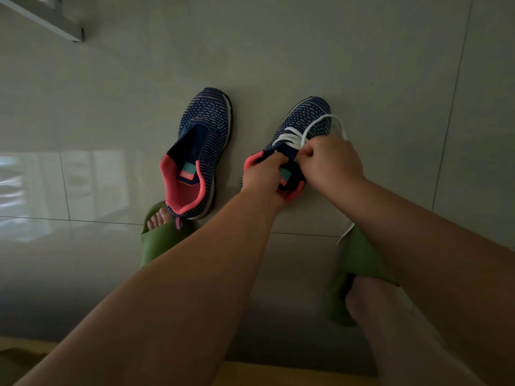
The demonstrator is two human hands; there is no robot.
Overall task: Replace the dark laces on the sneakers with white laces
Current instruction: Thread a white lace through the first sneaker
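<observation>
Two dark blue knit sneakers with pink collars stand on the tiled floor. The left sneaker (199, 151) has no lace in it. The right sneaker (303, 121) carries a white lace (292, 136) across its lower eyelets, with a loop arching over the toe. My left hand (263, 176) grips the collar and tongue area of the right sneaker. My right hand (330, 160) pinches the white lace near the top eyelets. One loose lace end (345, 232) trails below my right forearm. No dark lace is in view.
My feet in green slides sit near the shoes, the left foot (158, 227) just behind the left sneaker's heel, the right foot (359, 277) under my right arm. A pale metal frame (55, 20) stands at the top left. Grey glossy floor tiles (362, 51) surround everything.
</observation>
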